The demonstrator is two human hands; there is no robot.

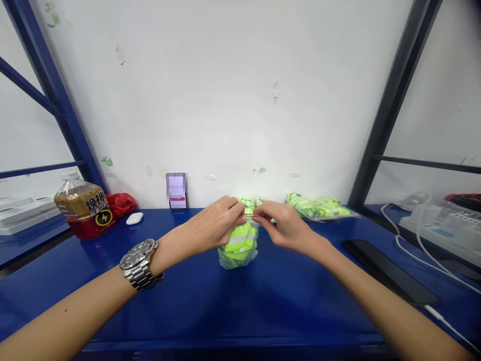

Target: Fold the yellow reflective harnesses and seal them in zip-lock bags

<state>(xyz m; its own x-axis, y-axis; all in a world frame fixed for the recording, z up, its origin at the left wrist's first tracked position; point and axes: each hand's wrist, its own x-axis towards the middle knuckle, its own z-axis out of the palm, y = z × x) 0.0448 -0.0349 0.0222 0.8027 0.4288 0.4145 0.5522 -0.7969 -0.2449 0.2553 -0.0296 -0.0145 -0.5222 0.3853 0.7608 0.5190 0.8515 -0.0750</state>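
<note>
A clear plastic bag (pixel 238 248) with folded neon-yellow fabric and silvery stripes inside hangs upright between my hands, over the blue table (pixel 210 311). My left hand (pixel 216 223) pinches the bag's top edge at its left part, fingers closed. At the right part of that same edge, my right hand (pixel 283 223) pinches with thumb and fingers together. The edge looks like a thin reddish line between the two pinches. More bagged neon-yellow fabric (pixel 323 206) lies behind to the right, and another piece (pixel 250 203) shows just behind my hands, partly hidden by them.
On the left stand a large bottle (pixel 84 205), a red plastic bag (pixel 122 204), a white case (pixel 134 218) and an upright phone (pixel 177 190). A black phone (pixel 389 271) with a white cable lies right, near power strips (pixel 447 225). Metal posts flank the table.
</note>
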